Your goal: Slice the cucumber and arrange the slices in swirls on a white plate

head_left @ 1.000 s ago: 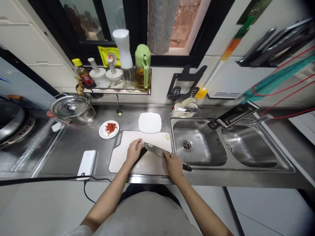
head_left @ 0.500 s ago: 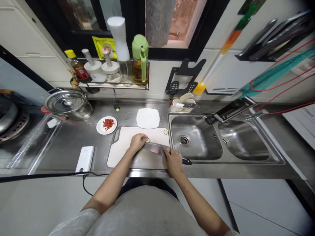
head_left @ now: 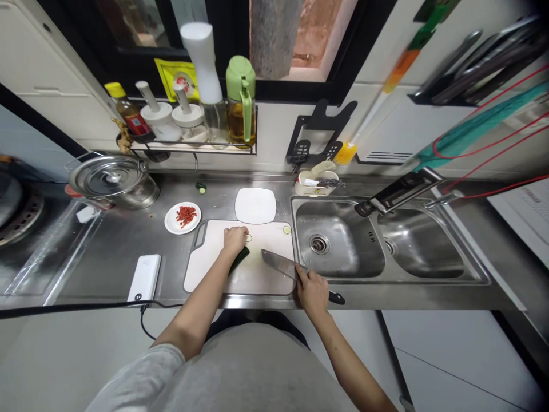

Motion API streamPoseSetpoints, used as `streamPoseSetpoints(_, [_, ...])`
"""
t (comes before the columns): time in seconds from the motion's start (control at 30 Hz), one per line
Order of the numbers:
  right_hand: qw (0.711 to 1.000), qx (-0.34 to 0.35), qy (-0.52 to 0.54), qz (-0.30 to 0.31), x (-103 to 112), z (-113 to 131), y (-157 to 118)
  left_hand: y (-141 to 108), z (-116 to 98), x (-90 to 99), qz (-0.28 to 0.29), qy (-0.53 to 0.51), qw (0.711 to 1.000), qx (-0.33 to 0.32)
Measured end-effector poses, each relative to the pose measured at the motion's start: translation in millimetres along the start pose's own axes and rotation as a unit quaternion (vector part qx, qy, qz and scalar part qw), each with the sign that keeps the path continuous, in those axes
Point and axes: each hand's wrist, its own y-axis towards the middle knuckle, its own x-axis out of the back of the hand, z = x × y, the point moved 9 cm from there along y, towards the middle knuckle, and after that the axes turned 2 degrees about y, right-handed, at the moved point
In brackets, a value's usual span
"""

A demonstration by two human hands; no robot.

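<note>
My left hand (head_left: 235,239) is over the middle of the white cutting board (head_left: 206,274), its fingers closed on a thin round cucumber slice (head_left: 249,238). A dark green length of cucumber (head_left: 239,258) lies on the board, partly hidden beneath my left wrist. My right hand (head_left: 313,290) grips the black handle of a kitchen knife (head_left: 281,264) at the board's right edge. Its broad blade points left over the board, apart from the cucumber. Another cucumber slice (head_left: 286,229) rests in the board's far right corner.
Behind the board stands a white square plate (head_left: 255,205). To the left are a round plate (head_left: 173,221) of red chopped pieces, cucumber ends (head_left: 202,190), a steel pot (head_left: 137,191) and a white power bank (head_left: 144,277). A double sink (head_left: 343,252) adjoins on the right.
The knife has moved right, away from my left hand, its blade now clear of the cucumber. My left hand has shifted left and slightly away from me with the slice, uncovering the cucumber.
</note>
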Motion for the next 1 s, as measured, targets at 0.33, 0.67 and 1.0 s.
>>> streamPoseSetpoints(0.33, [0.978,0.006,0.185,0.097,-17.3,21.3,14.4,-39.0,19.2,14.6,-0.112,-0.08,0.99,0.022])
streamPoseSetpoints(0.67, [0.967,0.073,0.172,0.173,-1.5,83.8,35.9,-97.4,11.4,-9.2,-0.114,-0.033,0.984,-0.136])
streamPoseSetpoints(1.0, [0.959,0.112,0.147,0.214,4.5,114.1,37.9,-97.1,9.8,-14.8,-0.119,-0.03,0.969,-0.215])
